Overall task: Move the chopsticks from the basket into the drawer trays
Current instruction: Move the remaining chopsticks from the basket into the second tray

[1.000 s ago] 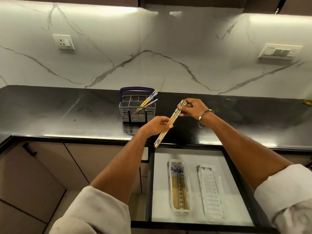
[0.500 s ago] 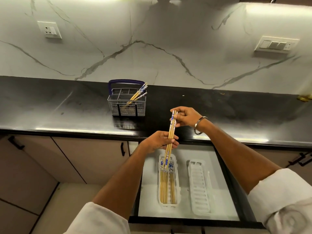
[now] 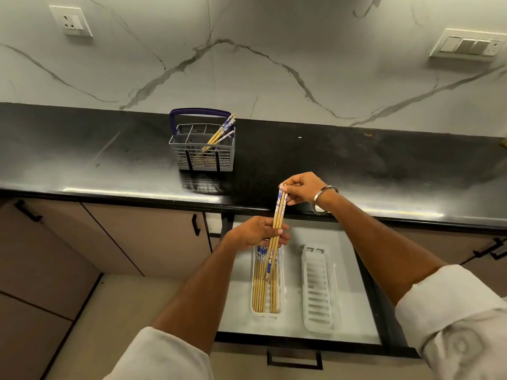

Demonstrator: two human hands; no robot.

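While both hands pinch the bundle of slim bamboo chopsticks with blue-patterned tops (image 3: 277, 226) above the white slotted drawer tray (image 3: 253, 303), left hand (image 3: 258, 232) mid-shaft, right hand (image 3: 303, 187) at the tops. Light, stiff, slippery sticks, I'd say; gripping both ends keeps them together.

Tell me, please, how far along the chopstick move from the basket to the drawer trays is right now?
Partly done. The left tray already holds a row of chopsticks. Both hands, left hand and right hand, hold a bundle of chopsticks above that tray. A few remain in the basket, and the right tray looks empty.
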